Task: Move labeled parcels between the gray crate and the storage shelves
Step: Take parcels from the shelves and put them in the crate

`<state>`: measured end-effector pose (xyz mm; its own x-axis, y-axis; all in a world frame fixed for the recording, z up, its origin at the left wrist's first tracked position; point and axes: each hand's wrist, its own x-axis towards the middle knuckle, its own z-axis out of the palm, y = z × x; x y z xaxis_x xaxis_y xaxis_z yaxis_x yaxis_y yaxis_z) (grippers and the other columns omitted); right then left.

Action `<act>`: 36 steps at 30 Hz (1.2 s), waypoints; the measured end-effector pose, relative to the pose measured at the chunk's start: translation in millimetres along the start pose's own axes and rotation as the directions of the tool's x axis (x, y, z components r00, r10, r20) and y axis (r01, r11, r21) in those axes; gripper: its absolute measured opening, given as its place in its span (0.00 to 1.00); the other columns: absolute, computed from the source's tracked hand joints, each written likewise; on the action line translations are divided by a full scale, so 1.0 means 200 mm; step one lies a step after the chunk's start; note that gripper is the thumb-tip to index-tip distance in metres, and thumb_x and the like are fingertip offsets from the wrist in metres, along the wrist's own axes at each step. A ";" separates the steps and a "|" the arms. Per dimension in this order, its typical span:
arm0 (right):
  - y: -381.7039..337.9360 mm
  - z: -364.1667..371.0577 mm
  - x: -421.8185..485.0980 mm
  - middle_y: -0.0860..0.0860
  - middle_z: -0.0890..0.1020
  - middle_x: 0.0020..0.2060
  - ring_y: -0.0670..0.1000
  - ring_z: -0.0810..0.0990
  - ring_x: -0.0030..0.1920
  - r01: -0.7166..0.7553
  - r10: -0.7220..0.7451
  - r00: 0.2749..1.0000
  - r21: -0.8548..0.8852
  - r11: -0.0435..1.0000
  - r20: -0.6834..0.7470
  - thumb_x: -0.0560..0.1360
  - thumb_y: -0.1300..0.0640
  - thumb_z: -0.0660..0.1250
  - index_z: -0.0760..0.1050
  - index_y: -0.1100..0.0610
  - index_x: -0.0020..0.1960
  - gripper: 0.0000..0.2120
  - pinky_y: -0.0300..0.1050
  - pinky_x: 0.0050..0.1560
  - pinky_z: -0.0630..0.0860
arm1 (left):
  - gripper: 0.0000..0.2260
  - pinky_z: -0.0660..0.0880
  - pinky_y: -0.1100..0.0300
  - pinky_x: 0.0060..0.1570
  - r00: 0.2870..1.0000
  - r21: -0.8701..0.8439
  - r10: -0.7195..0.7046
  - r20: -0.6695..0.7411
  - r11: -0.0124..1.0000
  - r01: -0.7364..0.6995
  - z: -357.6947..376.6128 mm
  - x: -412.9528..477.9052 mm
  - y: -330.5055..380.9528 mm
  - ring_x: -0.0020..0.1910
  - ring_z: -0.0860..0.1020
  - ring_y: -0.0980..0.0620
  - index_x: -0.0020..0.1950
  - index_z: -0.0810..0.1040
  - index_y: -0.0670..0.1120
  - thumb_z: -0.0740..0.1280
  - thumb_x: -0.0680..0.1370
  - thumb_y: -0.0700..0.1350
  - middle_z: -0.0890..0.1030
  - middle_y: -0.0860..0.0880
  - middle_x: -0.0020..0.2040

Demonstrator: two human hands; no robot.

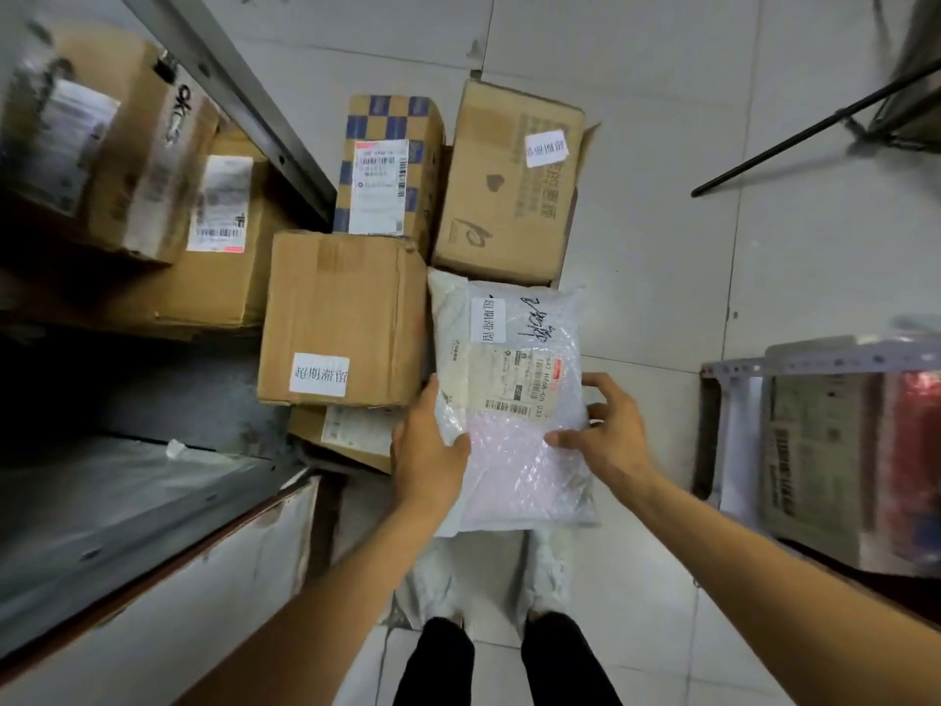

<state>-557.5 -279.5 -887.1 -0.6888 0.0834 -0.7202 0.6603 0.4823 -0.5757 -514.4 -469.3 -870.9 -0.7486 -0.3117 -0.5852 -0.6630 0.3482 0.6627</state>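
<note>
Standing figure seen from above, holding a parcel at waist height. Nearest, two dark trouser legs (443, 664) are planted on the tiled floor (662, 221), facing the stack. Above them the left hand (427, 450) grips the left edge of the bubble-wrap parcel (509, 308), thumb on top and fingers wrapped beneath. The right hand (606, 430) takes the right edge, thumb pressed on the film and index finger spread along the side. The two-handed hold probably keeps the soft packet flat and its printed label face-up for reading.

The parcel hangs in the air, over the floor and just right of a plain carton (341, 318) bearing a white sticker. At right, level with the hands, stands what appears to be the gray crate (840, 356), with printed packets inside. At left run the storage shelves (277, 145), where a shelf carton (219, 282) sits label outward.

Farther off, a checkered carton (389, 165) and a far carton (509, 180) stand side by side on the floor, apparently overflow. The parcel's destination cannot be told.
</note>
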 end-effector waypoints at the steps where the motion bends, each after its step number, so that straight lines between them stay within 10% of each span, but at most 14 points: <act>1: 0.00 0.01 0.03 0.52 0.83 0.48 0.53 0.82 0.47 -0.012 0.012 1.000 0.020 1.000 -0.009 0.62 0.67 0.79 0.71 0.47 0.58 0.31 0.55 0.49 0.82 | 0.33 0.69 0.51 0.69 1.000 0.028 0.002 -0.005 1.000 -0.002 0.02 0.01 0.00 0.67 0.72 0.51 0.75 0.65 0.51 0.68 0.74 0.32 0.74 0.51 0.68; 14: -0.03 0.21 0.29 0.52 0.81 0.45 0.53 0.80 0.45 0.031 -0.029 0.999 0.041 0.999 -0.035 0.63 0.69 0.77 0.69 0.51 0.58 0.30 0.43 0.41 0.78 | 0.40 0.52 0.57 0.76 1.000 0.457 0.002 -0.005 0.889 0.001 0.18 0.24 0.01 0.77 0.51 0.45 0.76 0.34 0.37 0.61 0.76 0.28 0.46 0.41 0.78; 26: -0.03 0.17 0.26 0.55 0.79 0.56 0.53 0.77 0.51 0.001 0.000 1.000 -0.026 1.000 0.027 0.66 0.65 0.78 0.67 0.53 0.68 0.35 0.49 0.53 0.77 | 0.41 0.55 0.56 0.75 0.996 0.594 0.017 0.092 0.802 -0.068 0.14 0.19 0.02 0.78 0.46 0.45 0.78 0.37 0.40 0.62 0.76 0.29 0.39 0.43 0.77; 36: -0.16 0.04 0.12 0.56 0.77 0.61 0.52 0.75 0.53 0.008 0.011 0.996 -0.201 0.980 0.089 0.65 0.59 0.80 0.66 0.56 0.71 0.38 0.45 0.51 0.73 | 0.39 0.62 0.58 0.69 0.960 0.610 0.053 0.275 0.762 -0.216 0.00 0.10 0.19 0.74 0.58 0.47 0.79 0.43 0.44 0.65 0.77 0.33 0.52 0.45 0.77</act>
<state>-592.6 -300.6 -888.1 -0.6522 0.0103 -0.7580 0.5816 0.6481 -0.4917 -555.2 -462.5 -856.9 -0.7544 -0.0380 -0.6553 -0.3449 0.8724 0.3464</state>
